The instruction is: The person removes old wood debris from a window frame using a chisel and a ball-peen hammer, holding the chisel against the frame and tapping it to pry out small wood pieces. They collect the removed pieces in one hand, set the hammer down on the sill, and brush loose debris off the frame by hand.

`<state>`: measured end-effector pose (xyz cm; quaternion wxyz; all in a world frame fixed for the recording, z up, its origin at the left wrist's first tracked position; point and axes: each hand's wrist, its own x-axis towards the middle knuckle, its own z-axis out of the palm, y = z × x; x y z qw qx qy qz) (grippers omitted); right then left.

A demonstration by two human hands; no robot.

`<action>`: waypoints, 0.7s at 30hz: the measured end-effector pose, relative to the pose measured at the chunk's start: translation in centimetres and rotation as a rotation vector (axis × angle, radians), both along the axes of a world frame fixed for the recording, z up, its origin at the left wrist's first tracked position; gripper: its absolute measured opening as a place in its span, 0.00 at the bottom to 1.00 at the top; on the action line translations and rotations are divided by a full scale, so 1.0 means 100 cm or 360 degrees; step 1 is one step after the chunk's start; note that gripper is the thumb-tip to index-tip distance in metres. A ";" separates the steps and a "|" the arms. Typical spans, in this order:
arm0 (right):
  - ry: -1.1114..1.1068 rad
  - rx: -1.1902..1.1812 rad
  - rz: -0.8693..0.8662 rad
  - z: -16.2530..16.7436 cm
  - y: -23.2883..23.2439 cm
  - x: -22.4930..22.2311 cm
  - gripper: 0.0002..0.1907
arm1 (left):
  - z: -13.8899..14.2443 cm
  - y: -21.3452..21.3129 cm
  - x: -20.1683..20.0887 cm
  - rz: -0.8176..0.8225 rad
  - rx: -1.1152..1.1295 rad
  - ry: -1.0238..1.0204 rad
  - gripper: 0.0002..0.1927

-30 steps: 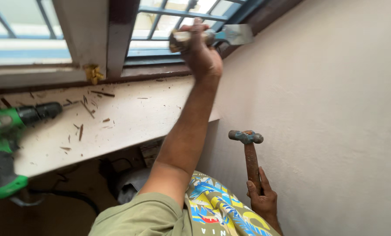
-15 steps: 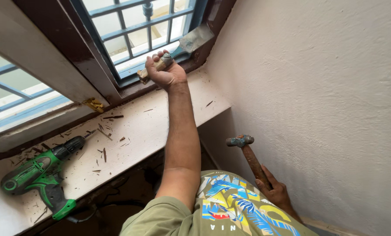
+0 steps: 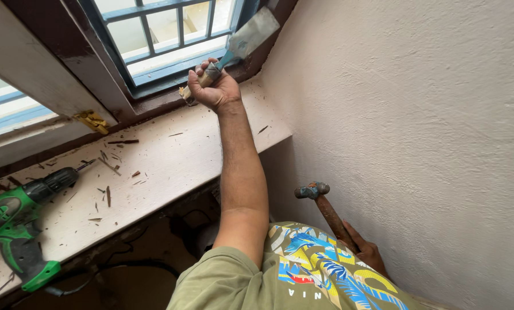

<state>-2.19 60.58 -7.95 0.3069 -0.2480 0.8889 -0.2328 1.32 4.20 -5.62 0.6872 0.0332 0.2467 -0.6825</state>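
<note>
Single head-worn view, looking down and forward from above the shoulder along the raised left arm toward the window sill [image 3: 170, 155] and barred window [image 3: 165, 34]. Close range. White wall [image 3: 418, 126] filling the right side; cordless drill [image 3: 15, 224] at the left edge.

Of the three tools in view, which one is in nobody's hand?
The green cordless drill, lying on the sill at left. The left hand grips the chisel; the right hand holds the hammer.
</note>
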 end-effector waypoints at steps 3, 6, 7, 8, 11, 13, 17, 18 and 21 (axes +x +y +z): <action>0.0016 0.0011 0.0062 -0.002 0.002 -0.008 0.46 | -0.001 0.002 0.003 0.0012 0.0015 -0.0061 0.10; 0.0026 -0.0035 0.0106 -0.008 0.003 -0.012 0.47 | 0.002 -0.001 0.015 0.0075 -0.0055 -0.0369 0.10; 0.0021 -0.0074 0.0145 -0.010 0.002 -0.011 0.48 | 0.005 -0.001 0.020 0.0106 -0.0087 -0.0513 0.11; 0.0013 -0.0116 0.0185 -0.014 0.001 -0.010 0.49 | 0.007 0.000 0.028 0.0118 -0.0164 -0.0718 0.11; 0.0187 -0.0195 -0.0015 -0.025 -0.005 0.000 0.48 | 0.001 0.030 0.063 0.0181 -0.0388 -0.1319 0.13; 0.0253 -0.0339 -0.0053 -0.035 -0.016 0.006 0.44 | -0.006 0.059 0.083 0.0229 -0.0612 -0.1699 0.11; 0.0044 -0.0083 0.0130 -0.058 -0.057 0.005 0.17 | -0.007 0.110 0.100 0.0070 -0.1231 -0.2654 0.07; 0.0002 -0.0085 0.0115 -0.063 -0.066 0.007 0.17 | -0.004 0.121 0.102 0.0055 -0.1483 -0.2886 0.07; -0.0092 -0.0086 0.0086 -0.075 -0.085 0.017 0.17 | 0.009 0.174 0.106 -0.0318 -0.1962 -0.2812 0.11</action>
